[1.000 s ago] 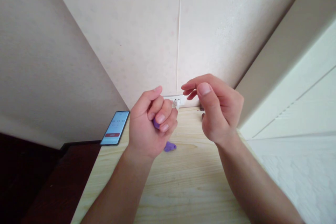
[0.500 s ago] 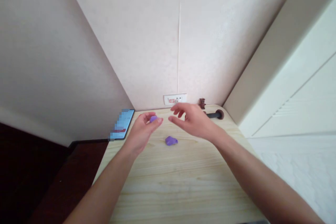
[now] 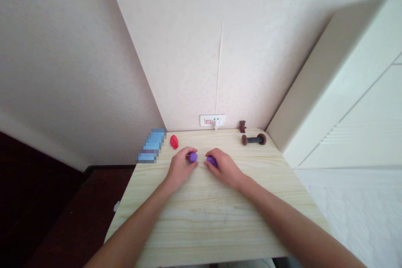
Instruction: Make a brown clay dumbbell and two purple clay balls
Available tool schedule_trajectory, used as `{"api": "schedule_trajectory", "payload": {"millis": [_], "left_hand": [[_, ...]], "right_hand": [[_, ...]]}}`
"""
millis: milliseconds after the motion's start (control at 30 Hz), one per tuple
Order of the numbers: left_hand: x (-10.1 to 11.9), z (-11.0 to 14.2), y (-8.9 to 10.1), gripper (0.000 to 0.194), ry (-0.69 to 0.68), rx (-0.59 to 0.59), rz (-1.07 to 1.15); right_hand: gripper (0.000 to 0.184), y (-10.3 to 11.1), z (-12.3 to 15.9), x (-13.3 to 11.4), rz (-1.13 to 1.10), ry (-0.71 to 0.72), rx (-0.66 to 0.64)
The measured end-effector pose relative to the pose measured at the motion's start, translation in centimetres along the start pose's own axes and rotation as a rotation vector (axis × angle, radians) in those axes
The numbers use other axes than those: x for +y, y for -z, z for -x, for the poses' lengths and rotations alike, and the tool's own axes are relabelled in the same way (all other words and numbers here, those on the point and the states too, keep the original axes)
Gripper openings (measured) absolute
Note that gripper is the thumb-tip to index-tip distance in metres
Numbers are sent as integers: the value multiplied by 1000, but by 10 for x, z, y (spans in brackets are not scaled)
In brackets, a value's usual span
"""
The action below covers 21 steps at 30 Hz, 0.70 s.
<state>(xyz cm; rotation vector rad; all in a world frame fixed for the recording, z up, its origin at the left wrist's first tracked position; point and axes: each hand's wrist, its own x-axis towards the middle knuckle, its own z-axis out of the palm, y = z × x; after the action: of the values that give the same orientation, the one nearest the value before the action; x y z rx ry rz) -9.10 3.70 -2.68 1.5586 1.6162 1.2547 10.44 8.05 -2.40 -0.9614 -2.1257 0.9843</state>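
Observation:
My left hand (image 3: 184,165) is closed on a small round ball of purple modelling clay (image 3: 193,157), thumb on the near side and fingers on the far side. Just to the right, my right hand (image 3: 224,167) is curled around a second lump of purple modelling clay (image 3: 212,161), which its fingers partly cover. A narrow gap separates the two hands, low over the wooden table (image 3: 201,222). Beyond my left hand lies a red lump (image 3: 174,142) with an uneven surface, touched by neither hand.
A phone or tablet with a blurred screen (image 3: 152,145) lies at the table's left edge. At the back right are a dumbbell-shaped object (image 3: 253,139) and a small brown figurine (image 3: 243,126). The wall behind holds a socket (image 3: 212,120) with a plug in it.
Both hands have come down towards the table. My right hand, empty before, has closed around the purple lump that lay there. The red lump now shows beyond my left hand.

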Motion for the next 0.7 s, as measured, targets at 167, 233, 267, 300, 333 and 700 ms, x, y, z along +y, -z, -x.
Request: {"api": "schedule_trajectory", "payload": {"millis": [167,233,267,300,333,700], "left_hand": [[-5,2,-6,42,-11,13,-52],[-6,2,-8,44,-6,27,-53],[-7,2,-8,45,-7,29,-55],[-7,3,-8,44,-10,25,-59],[-7,3,-8,42,-14,19,-64],[-5,9,-10,29,-18,24,-59]], "right_hand": [[29,2,-8,12,-430,-203,180],[35,2,-10,12,-573,-250,216],[37,2,-10,11,-630,-270,228],[39,1,-10,10,-677,-288,236],[41,1,-10,9,-717,-306,241],[46,2,-8,8,-940,-401,241]]}}
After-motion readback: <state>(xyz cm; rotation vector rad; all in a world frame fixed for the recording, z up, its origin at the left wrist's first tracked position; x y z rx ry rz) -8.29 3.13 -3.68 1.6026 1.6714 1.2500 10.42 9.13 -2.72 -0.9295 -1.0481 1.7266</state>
